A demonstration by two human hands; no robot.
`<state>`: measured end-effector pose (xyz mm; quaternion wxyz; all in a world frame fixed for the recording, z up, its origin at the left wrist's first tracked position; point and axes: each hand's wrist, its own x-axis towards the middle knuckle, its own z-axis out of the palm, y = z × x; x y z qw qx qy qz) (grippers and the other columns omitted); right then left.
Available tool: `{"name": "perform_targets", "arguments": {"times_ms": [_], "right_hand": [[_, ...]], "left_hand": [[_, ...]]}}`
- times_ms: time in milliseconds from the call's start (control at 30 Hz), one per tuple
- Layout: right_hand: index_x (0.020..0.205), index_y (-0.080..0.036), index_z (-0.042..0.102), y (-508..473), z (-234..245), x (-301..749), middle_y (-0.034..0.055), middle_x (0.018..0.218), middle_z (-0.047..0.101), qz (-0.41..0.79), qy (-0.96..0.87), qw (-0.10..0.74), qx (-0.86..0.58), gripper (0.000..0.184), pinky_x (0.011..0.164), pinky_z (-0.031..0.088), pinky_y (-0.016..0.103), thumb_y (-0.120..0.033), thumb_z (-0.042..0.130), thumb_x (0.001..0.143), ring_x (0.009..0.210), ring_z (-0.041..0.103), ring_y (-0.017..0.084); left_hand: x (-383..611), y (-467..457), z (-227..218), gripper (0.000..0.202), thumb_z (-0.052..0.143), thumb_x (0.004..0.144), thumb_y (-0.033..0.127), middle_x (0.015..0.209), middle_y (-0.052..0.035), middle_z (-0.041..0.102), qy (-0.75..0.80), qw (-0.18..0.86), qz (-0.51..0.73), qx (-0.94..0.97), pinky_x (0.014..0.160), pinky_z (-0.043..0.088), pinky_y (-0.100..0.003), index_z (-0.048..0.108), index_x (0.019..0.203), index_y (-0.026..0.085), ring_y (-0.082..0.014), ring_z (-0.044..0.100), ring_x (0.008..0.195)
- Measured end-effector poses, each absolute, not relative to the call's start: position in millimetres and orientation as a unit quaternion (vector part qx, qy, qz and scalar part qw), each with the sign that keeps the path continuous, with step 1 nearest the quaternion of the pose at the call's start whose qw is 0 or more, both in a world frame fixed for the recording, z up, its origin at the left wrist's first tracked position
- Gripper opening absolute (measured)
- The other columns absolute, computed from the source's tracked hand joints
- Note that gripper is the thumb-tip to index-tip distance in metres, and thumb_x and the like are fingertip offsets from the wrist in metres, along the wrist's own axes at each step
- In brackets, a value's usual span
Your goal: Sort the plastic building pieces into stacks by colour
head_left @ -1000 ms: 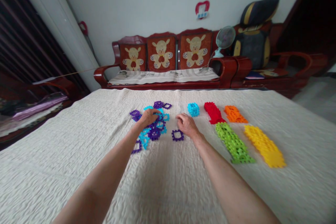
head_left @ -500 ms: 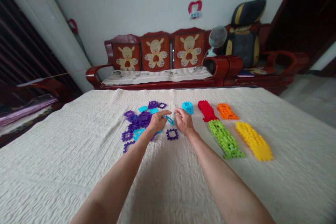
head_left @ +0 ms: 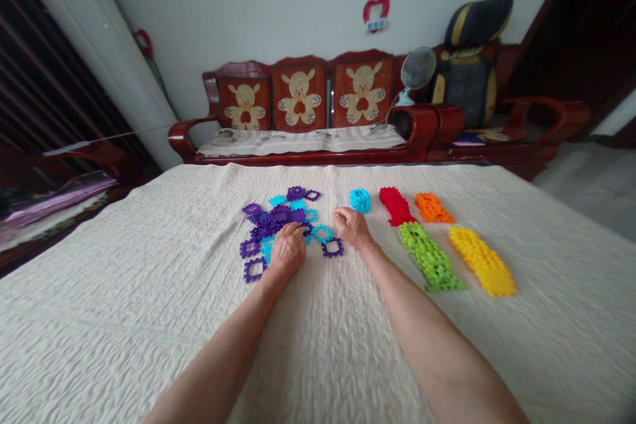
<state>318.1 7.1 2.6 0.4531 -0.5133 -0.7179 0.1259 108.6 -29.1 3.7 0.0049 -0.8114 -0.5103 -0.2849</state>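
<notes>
My left hand lies palm down on the near edge of a loose pile of purple and cyan square pieces, its fingers curled onto the pile. What is under them is hidden. My right hand rests on the bed with its fingers curled in and nothing showing in them. Between the hands lie a cyan piece and a purple piece. A cyan cube stands just beyond my right hand.
Right of the hands lie red, orange, green and yellow rows of joined pieces on the cream quilt. A red wooden bench with bear cushions, a small fan and a backpack stand behind.
My left hand lifted a cyan piece from the pile toward my right hand, then came back down onto the pile. The cyan piece now lies between the hands. The view shifted slightly.
</notes>
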Motion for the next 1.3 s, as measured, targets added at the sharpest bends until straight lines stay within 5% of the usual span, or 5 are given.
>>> {"name": "perform_targets", "arguments": {"times_ms": [267, 433, 900, 1133, 1300], "right_hand": [[0.082, -0.021, 0.068, 3, 8, 320, -0.0003, 0.076, 0.067, 0.189, -0.718, 0.397, -0.539, 0.029, 0.071, 0.045, 0.025, -0.041, 0.048, 0.09, 0.076, 0.061, 0.016], [0.102, -0.022, 0.068, -10, 15, 307, 0.0055, 0.099, 0.07, 0.172, -0.74, 0.304, -0.574, 0.038, 0.081, 0.049, 0.029, -0.05, 0.07, 0.077, 0.092, 0.065, 0.02], [0.126, -0.019, 0.06, -37, 26, 362, 0.0129, 0.13, 0.062, 0.062, -0.727, 0.249, -0.637, 0.061, 0.099, 0.047, 0.038, -0.011, 0.062, 0.066, 0.118, 0.059, 0.028], [0.118, -0.014, 0.062, -42, 13, 348, 0.0221, 0.111, 0.064, 0.006, -0.596, 0.211, -0.775, 0.056, 0.087, 0.048, 0.045, -0.054, 0.065, 0.078, 0.105, 0.061, 0.036], [0.103, -0.019, 0.064, -30, -5, 343, 0.0163, 0.1, 0.064, -0.025, -0.608, 0.273, -0.745, 0.041, 0.077, 0.048, 0.038, -0.038, 0.073, 0.069, 0.094, 0.062, 0.03]], "left_hand": [[111, -27, 5, 0.036, 0.041, 0.096, 0.017, 0.129, -0.0096, 0.065, -0.567, 0.003, -0.259, -0.782, 0.105, 0.044, -0.036, 0.069, 0.119, 0.019, -0.0228, 0.059, 0.119], [111, -28, 7, 0.036, 0.043, 0.095, 0.015, 0.128, -0.0095, 0.066, -0.569, 0.001, -0.252, -0.783, 0.104, 0.044, -0.036, 0.069, 0.119, 0.019, -0.0236, 0.058, 0.12], [111, -30, 11, 0.037, 0.04, 0.096, 0.016, 0.125, -0.0086, 0.067, -0.571, -0.008, -0.241, -0.784, 0.1, 0.046, -0.036, 0.071, 0.115, 0.02, -0.0252, 0.059, 0.117], [111, -29, 11, 0.037, 0.041, 0.095, 0.015, 0.124, -0.0087, 0.067, -0.573, -0.008, -0.24, -0.784, 0.101, 0.045, -0.036, 0.071, 0.114, 0.021, -0.0248, 0.059, 0.117], [112, -28, 10, 0.037, 0.04, 0.095, 0.015, 0.127, -0.0085, 0.066, -0.572, -0.005, -0.244, -0.783, 0.103, 0.045, -0.036, 0.071, 0.114, 0.02, -0.0248, 0.058, 0.118]]}}
